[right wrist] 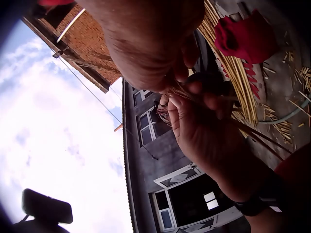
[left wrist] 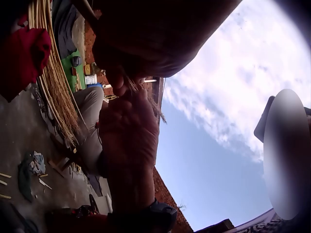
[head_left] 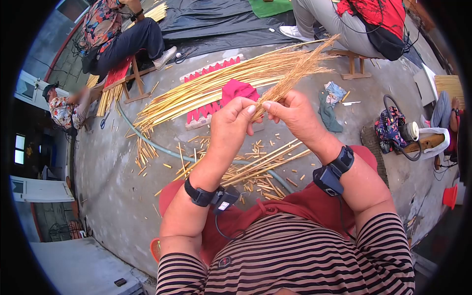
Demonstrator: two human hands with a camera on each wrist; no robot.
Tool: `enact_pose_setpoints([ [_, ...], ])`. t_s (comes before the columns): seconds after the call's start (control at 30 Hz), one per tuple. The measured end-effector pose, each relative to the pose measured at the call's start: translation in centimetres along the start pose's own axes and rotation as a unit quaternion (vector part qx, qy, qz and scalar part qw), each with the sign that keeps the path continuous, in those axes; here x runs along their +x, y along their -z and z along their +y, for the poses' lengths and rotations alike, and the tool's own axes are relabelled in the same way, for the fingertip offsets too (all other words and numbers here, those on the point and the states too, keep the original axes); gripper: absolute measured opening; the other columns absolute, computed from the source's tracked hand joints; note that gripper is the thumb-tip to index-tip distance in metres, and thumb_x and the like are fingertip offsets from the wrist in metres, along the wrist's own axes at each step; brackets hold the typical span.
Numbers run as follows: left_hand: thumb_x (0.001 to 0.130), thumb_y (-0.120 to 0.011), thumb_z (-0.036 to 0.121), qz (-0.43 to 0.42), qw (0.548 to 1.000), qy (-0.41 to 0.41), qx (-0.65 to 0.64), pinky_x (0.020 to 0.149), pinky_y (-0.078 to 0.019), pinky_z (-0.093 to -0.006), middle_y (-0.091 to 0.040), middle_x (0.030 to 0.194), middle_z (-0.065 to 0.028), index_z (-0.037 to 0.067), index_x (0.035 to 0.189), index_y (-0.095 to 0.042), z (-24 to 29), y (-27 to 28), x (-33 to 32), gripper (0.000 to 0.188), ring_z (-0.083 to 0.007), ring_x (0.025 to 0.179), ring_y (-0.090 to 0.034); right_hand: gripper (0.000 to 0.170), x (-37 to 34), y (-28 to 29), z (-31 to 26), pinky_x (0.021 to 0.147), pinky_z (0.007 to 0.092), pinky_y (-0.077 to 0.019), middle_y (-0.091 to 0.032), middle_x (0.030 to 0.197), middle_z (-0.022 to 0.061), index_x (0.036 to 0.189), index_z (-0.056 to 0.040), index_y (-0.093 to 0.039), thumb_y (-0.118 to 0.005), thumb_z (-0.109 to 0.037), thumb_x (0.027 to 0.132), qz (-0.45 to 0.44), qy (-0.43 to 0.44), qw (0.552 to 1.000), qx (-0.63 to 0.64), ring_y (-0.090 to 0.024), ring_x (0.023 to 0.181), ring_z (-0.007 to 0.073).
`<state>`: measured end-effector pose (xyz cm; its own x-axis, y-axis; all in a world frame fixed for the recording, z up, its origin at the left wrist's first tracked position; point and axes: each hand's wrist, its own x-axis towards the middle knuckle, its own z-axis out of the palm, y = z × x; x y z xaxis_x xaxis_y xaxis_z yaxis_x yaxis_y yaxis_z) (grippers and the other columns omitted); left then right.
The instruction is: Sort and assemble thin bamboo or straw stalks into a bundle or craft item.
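Note:
My left hand (head_left: 228,125) and right hand (head_left: 301,115) meet in front of my chest, both pinching a small bunch of broomcorn stalks (head_left: 290,78). Its bristly tan heads fan away to the upper right of the head view. In the left wrist view, the right hand (left wrist: 129,128) faces the camera with the bristles (left wrist: 158,110) poking out past its fingers. From the right wrist, the left hand (right wrist: 209,131) shows thumb and fingers bent at the bunch, with thin stalks (right wrist: 265,138) trailing behind it. Fingertips are partly hidden behind the near hand in both wrist views.
A large pile of broomcorn stalks (head_left: 191,96) lies across a red toothed rack (head_left: 199,114), with a red cloth (head_left: 237,91) beside it. Cut stalk pieces (head_left: 265,187) and a hose (head_left: 172,153) cover the floor nearby. Seated people (head_left: 339,24) are around.

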<state>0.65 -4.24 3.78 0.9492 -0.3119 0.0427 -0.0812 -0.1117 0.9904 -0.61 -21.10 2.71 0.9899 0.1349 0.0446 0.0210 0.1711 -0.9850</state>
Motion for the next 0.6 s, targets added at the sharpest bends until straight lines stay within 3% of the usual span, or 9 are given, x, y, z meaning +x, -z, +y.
enact_pose_setpoints([
  [0.2,0.091,-0.050,0.010,0.015,1.000,0.007,0.017,0.046,-0.0399,-0.0212,-0.062,0.067,-0.0030,0.004,0.090,-0.060,-0.3,0.1,-0.3,0.012,-0.0052,0.049,-0.049,0.017,0.0,-0.3,0.0,0.059,0.0206,-0.0454,-0.062,0.082,0.0010,0.095,-0.0005,-0.063,-0.062,-0.014,0.085,-0.001,0.000,1.000,0.010,-0.054,0.068,0.0056],
  [0.5,0.088,-0.056,0.007,0.008,1.000,0.007,0.009,0.049,-0.0427,-0.0209,-0.062,0.070,-0.0027,0.003,0.091,-0.060,0.5,-0.3,-0.6,0.007,-0.0056,0.059,-0.055,0.017,-0.1,-0.1,-0.1,0.058,0.0204,-0.0447,-0.063,0.080,0.0016,0.093,-0.0001,-0.063,-0.064,-0.014,0.084,0.002,0.001,1.000,-0.003,-0.054,0.067,0.0057],
  [0.6,0.089,-0.057,0.013,-0.006,0.999,-0.005,0.036,0.047,-0.0373,-0.0170,-0.061,0.068,-0.0010,0.004,0.094,-0.059,0.1,0.0,-0.3,0.010,-0.0049,0.054,-0.052,0.017,0.0,0.2,-0.1,0.058,0.0205,-0.0450,-0.063,0.079,0.0020,0.093,0.0000,-0.063,-0.065,-0.014,0.084,0.000,0.019,1.000,-0.002,-0.055,0.066,0.0061],
])
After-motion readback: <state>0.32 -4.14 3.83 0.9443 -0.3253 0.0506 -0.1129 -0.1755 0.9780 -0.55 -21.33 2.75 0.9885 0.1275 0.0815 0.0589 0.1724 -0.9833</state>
